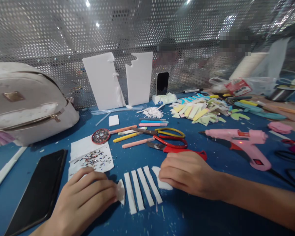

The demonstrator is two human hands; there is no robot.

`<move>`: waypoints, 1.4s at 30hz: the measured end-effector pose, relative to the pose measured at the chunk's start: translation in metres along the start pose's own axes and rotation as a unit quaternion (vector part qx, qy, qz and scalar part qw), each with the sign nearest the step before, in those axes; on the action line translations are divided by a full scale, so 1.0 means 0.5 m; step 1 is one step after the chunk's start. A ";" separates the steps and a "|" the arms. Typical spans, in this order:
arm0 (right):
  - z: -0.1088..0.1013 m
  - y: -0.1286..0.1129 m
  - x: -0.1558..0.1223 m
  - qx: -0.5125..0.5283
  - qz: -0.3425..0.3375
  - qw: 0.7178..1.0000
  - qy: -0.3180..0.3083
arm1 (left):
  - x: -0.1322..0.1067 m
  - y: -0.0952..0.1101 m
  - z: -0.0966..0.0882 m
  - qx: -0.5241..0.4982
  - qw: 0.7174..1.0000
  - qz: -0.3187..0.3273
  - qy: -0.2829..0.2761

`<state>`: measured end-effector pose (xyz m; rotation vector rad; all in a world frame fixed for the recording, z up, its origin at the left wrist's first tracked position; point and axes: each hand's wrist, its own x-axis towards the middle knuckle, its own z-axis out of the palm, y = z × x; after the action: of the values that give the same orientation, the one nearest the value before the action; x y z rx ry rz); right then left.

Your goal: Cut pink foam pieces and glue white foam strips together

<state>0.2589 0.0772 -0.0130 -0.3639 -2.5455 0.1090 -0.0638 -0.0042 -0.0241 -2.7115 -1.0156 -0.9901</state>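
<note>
Several white strips (138, 190), apparently foam board, lie side by side on the blue tabletop between my hands. My left hand (86, 196) has its fingers bent and pressed together at a small white foam piece (121, 192) left of the strips. To the right of them, my right hand (189, 172) is curled over another white foam piece (162, 182), hiding part of it. Just beyond that hand lie red-handled scissors (184, 151) and a second pair of scissors (172, 136) with red and yellow grips.
A pink glue gun (238, 136) lies at right, a black phone (39, 186) at left. Small beads cover a white paper (75, 149) near a red scoop (100, 136). Markers (137, 144), foam scraps (196, 109), two white boards (103, 82) and a backpack (27, 98) stand behind.
</note>
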 end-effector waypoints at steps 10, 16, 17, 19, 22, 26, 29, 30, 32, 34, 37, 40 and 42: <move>-0.001 -0.003 0.003 -0.020 -0.006 1.000 -0.007 | 0.011 0.004 0.005 0.014 1.000 0.004 -0.022; -0.002 -0.001 0.001 -0.016 -0.008 1.000 -0.011 | 0.013 0.003 0.012 0.009 1.000 0.000 -0.023; -0.001 0.000 0.001 -0.014 -0.008 1.000 -0.010 | 0.012 0.003 0.012 0.004 1.000 -0.003 -0.027; 0.000 0.000 0.001 -0.016 -0.007 1.000 -0.009 | 0.009 0.003 0.011 -0.004 1.000 -0.006 -0.024; 0.000 0.000 0.000 -0.021 -0.003 1.000 -0.015 | 0.005 0.002 0.009 -0.005 1.000 -0.001 -0.007; -0.003 -0.002 0.002 -0.025 -0.009 0.999 -0.020 | 0.000 0.002 0.003 0.003 1.000 0.010 -0.010; -0.004 -0.003 0.005 -0.024 -0.011 1.000 -0.012 | -0.002 0.004 0.000 0.039 0.999 0.023 -0.016; -0.004 -0.003 0.006 -0.025 -0.012 1.000 -0.009 | -0.002 0.006 0.000 0.058 0.998 0.032 -0.020; -0.003 -0.003 0.006 -0.029 -0.015 0.999 -0.010 | -0.002 0.010 -0.001 0.096 0.993 0.056 -0.032; -0.002 -0.003 0.005 -0.036 -0.015 0.999 -0.014 | -0.003 0.015 0.000 0.118 0.990 0.074 -0.037; -0.002 -0.003 0.004 -0.040 -0.015 0.999 -0.015 | -0.007 0.023 0.002 0.120 0.990 0.064 -0.023; -0.004 -0.004 0.005 -0.036 -0.016 0.999 -0.019 | -0.009 0.029 0.004 0.133 0.988 0.074 -0.019; -0.005 -0.004 0.008 -0.034 -0.016 0.999 -0.017 | -0.007 0.031 0.004 0.147 0.986 0.080 -0.018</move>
<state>0.2566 0.0762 -0.0087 -0.3500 -2.5921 0.0174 -0.0553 -0.0177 -0.0256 -2.5272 -0.8547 -0.7040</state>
